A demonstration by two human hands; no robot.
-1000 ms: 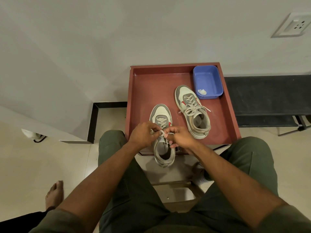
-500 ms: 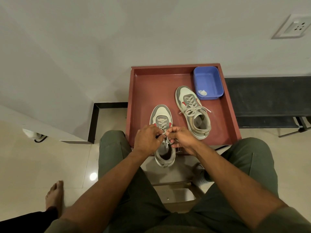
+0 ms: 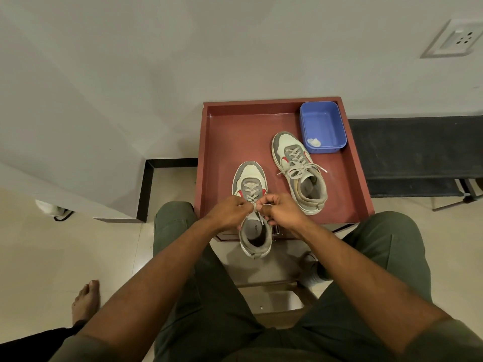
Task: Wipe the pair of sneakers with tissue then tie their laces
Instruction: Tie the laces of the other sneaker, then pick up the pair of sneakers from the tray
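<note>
Two hands, left hand (image 3: 230,211) and right hand (image 3: 281,211), fingers pinched on the laces (image 3: 257,207) of the near sneaker (image 3: 252,205) overhanging the red tray (image 3: 224,152) edge; pull loops evenly, snug, sideways.

1. One head-worn wide-angle view, looking forward and steeply down; lap and forearms fill the near, lower frame.
2. It faces the wall (image 3: 183,61); the red tray (image 3: 362,178) sits centre, close.

We see L hand (image 3: 230,210) & R hand (image 3: 283,209) pinching laces (image 3: 257,208) on near sneaker (image 3: 252,205); 2nd sneaker (image 3: 300,173) tied, blue tub (image 3: 322,126) w/ tissue (image 3: 314,141).
</note>
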